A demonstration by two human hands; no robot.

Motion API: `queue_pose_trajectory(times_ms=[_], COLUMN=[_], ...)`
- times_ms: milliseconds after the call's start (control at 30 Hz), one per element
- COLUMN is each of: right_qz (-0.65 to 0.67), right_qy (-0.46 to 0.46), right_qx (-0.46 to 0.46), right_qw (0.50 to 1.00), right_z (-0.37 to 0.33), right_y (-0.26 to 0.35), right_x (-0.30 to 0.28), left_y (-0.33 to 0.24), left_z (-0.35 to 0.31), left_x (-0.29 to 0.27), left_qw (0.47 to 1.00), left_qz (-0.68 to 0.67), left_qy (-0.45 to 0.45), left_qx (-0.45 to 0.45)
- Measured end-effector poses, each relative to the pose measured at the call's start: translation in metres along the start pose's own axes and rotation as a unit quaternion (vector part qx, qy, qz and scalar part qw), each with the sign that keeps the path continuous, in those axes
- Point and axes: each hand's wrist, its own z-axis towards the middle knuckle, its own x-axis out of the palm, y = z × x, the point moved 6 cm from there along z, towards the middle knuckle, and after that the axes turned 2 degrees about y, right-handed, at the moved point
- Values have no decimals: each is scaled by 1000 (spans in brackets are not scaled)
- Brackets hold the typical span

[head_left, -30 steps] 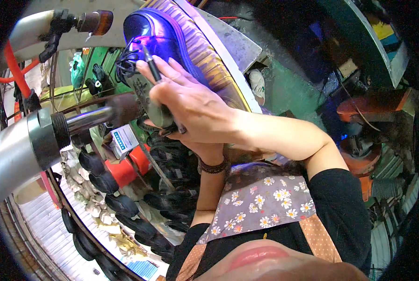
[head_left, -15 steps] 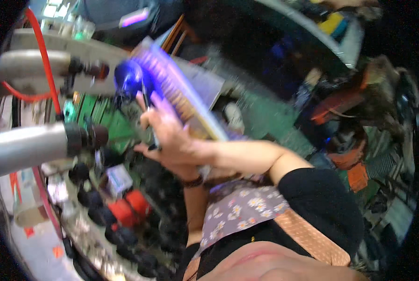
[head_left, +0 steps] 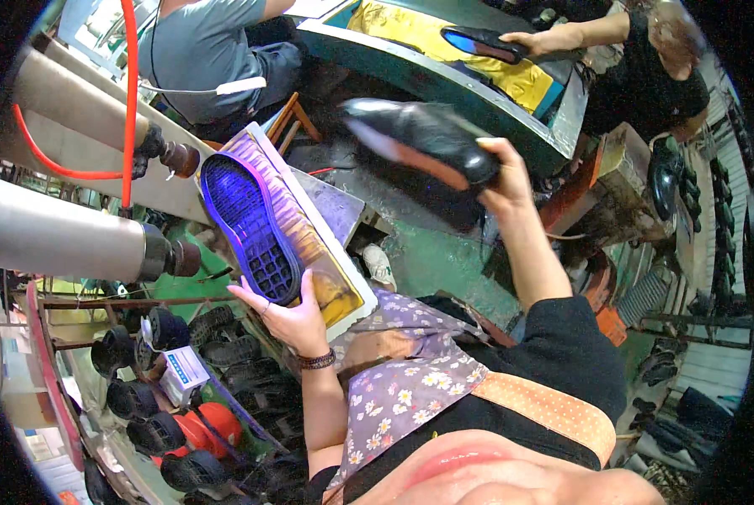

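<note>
My left hand (head_left: 289,316) grips the heel end of a shoe sole (head_left: 255,223), its thumb and fingers on opposite edges. The sole has a gridded inner face and glows blue-violet under the light. It lies over a pale, yellow-stained board (head_left: 330,240). Up and to the right, my right hand (head_left: 505,178) is closed around one end of a black shoe upper (head_left: 423,139). The upper is held in the air, tilted, with its brownish underside partly showing; its far end is blurred.
Two metal cylinders (head_left: 65,227) with dark tips jut in from the left, beside a red hose (head_left: 130,101). A rack of black soles (head_left: 191,471) stands lower left. Across the aisle, a person (head_left: 646,76) holds another shoe over a yellow-covered bench (head_left: 402,25); another person (head_left: 204,50) sits at upper left.
My hands, close together earlier, have parted. The right has swung up and right with the shoe upper, while the left now grips the sole's heel. The view has shifted and sharpened.
</note>
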Motion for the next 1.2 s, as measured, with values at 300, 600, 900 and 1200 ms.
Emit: queue_pose_trajectory(times_ms=[300, 600, 900, 1200], right_qz=[-105, -170, -497, -905], right_qy=[-143, -109, -216, -309], right_qx=[-136, -271, -353, -280], right_qw=[975, 941, 763, 85], right_z=[210, 218, 49, -86], right_y=[176, 123, 125, 239], right_x=[-87, -50, -172, -235], left_y=[-1, 5, 1, -139], left_z=[2, 8, 0, 0], left_x=[-3, -2, 4, -43], left_qw=[1000, 998, 984, 791], left_qz=[-30, 1, -63, -473], left_qy=[5, -13, -34, 197], left_qx=[-7, 55, 160, 335])
